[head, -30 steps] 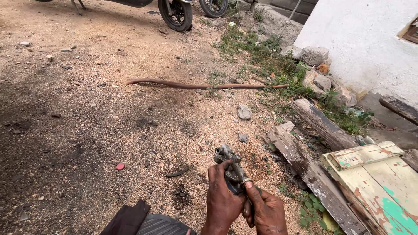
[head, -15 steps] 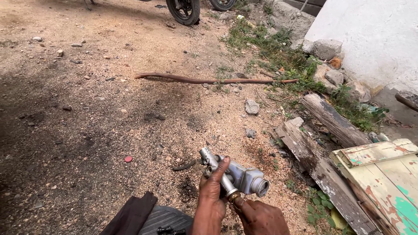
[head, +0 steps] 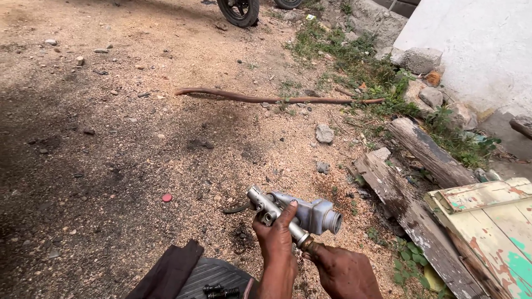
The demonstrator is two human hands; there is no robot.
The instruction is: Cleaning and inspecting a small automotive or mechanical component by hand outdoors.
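Note:
A grey cast-metal cylinder part (head: 310,213) with a round open port at its right end and a lug at its left end is held over sandy ground. My left hand (head: 275,243) grips it from below, thumb pressed against its side. My right hand (head: 343,271) pinches a small brass-coloured piece (head: 306,243) at the part's lower end, fingers closed on it.
Black ribbed rubber mat (head: 208,279) with small dark bolts lies at the bottom. Weathered planks (head: 410,205) and a painted board (head: 493,221) lie right. A rusty bent rod (head: 266,98), stones, a red cap (head: 167,197) and a motorbike wheel (head: 239,10) are on the dirt.
The metal part was turned from upright to lying sideways, its round port now facing right. The camera view dropped lower and closer; both hands stayed on the part.

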